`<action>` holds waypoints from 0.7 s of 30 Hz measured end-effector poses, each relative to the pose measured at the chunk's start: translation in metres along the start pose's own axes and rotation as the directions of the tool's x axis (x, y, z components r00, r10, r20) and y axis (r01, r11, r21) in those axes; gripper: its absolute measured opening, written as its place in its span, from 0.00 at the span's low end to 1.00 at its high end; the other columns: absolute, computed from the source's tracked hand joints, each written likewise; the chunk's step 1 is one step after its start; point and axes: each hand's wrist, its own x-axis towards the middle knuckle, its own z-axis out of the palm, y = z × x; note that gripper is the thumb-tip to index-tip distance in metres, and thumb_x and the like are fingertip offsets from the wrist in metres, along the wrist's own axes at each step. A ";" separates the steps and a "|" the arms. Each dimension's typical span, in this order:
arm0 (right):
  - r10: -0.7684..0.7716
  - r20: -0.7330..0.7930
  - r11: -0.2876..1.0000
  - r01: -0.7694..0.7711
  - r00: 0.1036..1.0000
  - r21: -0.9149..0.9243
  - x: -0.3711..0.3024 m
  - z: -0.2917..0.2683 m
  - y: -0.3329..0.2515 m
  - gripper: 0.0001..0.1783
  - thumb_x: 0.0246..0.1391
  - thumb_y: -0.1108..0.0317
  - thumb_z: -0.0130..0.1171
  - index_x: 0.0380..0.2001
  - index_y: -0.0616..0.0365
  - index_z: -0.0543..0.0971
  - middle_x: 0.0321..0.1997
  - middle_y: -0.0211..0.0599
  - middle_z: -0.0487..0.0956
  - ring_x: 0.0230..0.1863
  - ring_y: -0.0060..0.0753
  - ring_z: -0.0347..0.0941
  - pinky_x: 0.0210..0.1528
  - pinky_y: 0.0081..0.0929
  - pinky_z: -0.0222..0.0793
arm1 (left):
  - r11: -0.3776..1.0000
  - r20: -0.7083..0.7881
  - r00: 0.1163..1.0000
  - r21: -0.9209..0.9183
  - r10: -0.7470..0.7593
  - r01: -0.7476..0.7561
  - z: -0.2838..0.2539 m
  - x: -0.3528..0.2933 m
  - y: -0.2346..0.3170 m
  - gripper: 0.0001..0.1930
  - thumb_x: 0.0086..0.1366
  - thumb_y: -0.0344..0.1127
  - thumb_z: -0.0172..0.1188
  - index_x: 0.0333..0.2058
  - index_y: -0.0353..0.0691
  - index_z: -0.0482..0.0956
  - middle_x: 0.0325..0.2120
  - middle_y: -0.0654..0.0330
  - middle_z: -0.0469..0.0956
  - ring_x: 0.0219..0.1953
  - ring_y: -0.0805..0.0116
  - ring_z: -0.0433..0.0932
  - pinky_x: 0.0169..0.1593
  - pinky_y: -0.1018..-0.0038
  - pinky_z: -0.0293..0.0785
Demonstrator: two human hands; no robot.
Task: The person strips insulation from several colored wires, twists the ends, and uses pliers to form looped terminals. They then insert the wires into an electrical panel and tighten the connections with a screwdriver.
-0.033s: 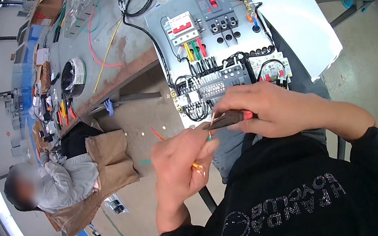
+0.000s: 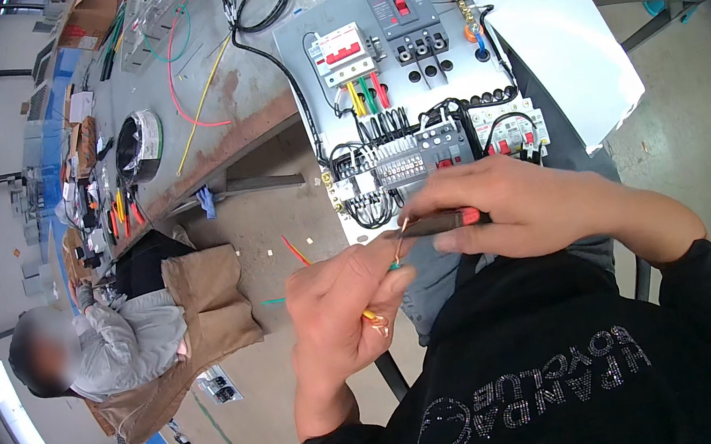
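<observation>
Head view: the left hand [image 2: 342, 305] has its grip wrapped around coloured wires [image 2: 369, 315], bare copper showing; the right hand [image 2: 513, 199] grips red-handled pliers [image 2: 437, 224], their jaws beside a copper end, though whether they clamp it I cannot tell. Both hands are by the lower edge of a wired panel [image 2: 474, 82], the right overlapping it. A white sheet [image 2: 566, 42] lies against the panel's right side. Loose wires and tools litter the worktop [image 2: 246, 89]. A seated person [image 2: 143, 336] is at left. Studded lettering crosses the black shirt [image 2: 534, 314]; small print marks the breaker [image 2: 403, 14].
</observation>
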 end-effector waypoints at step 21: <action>-0.404 0.673 0.259 -0.628 0.620 0.734 0.002 0.015 0.000 0.21 0.70 0.59 0.61 0.48 0.71 0.80 0.36 0.43 0.84 0.43 0.43 0.87 0.44 0.31 0.78 | 0.946 -0.072 0.980 -0.258 0.183 -0.196 -0.007 -0.008 -0.006 0.15 0.62 0.31 0.68 0.47 0.35 0.85 0.31 0.56 0.87 0.17 0.66 0.77 0.23 0.73 0.71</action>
